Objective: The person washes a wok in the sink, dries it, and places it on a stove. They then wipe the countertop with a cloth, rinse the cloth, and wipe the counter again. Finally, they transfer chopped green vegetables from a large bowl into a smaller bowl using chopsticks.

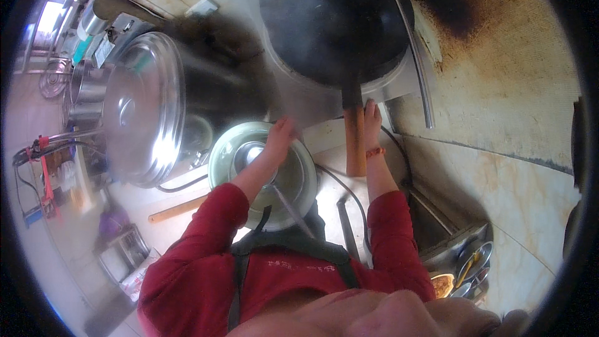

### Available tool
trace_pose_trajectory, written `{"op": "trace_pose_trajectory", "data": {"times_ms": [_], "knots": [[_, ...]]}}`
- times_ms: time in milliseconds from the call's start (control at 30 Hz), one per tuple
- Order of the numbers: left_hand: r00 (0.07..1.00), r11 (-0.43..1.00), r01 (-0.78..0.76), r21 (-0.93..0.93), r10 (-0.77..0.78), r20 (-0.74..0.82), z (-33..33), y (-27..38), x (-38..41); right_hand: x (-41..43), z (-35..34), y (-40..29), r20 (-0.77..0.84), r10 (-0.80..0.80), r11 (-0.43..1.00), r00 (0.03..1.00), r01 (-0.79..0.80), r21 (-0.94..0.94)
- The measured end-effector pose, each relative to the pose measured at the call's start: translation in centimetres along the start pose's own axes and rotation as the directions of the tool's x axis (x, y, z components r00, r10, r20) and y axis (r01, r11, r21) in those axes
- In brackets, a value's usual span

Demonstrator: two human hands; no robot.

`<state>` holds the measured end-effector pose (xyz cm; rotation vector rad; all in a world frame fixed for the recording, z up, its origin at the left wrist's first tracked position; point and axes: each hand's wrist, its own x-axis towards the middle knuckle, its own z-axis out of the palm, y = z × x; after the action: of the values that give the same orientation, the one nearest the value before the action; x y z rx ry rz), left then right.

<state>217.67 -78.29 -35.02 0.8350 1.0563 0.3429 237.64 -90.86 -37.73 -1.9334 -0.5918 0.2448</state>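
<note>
A dark wok (327,23) with a wooden handle (355,145) sits on a metal stove top, with haze over it. My right hand (372,114) is at the stove's front edge, just right of the handle; whether it grips anything is hidden. My left hand (281,135) reaches over a pale green basin (217,164), its fingers blurred near the stove's edge; what they hold, if anything, cannot be made out. Inside the basin lies a metal ladle (252,152), its long handle leaning out over the rim towards my apron.
A large lidded steel pot (140,107) stands at the left. Above the stove's right side runs a metal pipe (416,61). A black hose (358,201) hangs below the wok handle. Small bowls (473,260) stand at the lower right.
</note>
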Motion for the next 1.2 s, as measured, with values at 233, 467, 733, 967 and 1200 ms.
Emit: {"op": "trace_pose_trajectory", "data": {"times_ms": [233,467,733,967,1200], "knots": [[0.937,0.894,-0.35,0.28,0.333,0.109,-2.9,-3.3,10.4,6.7,2.2,2.3,0.068,-0.157,0.986,0.985,0.152,0.064],[0.993,0.954,-0.116,0.277,0.107,0.049,1.4,1.1,9.6,8.4,2.3,4.4,0.008,0.066,0.958,0.998,-0.066,0.278],[0.89,0.905,-0.33,0.268,0.204,0.408,-4.6,-0.2,6.8,2.1,-0.7,-3.5,0.22,0.582,0.511,0.783,-0.563,0.65],[0.271,0.643,-0.214,0.735,-0.684,0.678,-6.7,4.3,-22.6,-22.7,-6.1,-11.2,0.245,0.571,0.27,0.784,-0.461,0.845],[-0.057,0.755,-0.339,0.561,-0.612,0.789,-12.7,1.6,-29.6,-43.8,-8.1,-19.0,0.238,0.702,0.292,0.671,-0.577,0.763]]}}
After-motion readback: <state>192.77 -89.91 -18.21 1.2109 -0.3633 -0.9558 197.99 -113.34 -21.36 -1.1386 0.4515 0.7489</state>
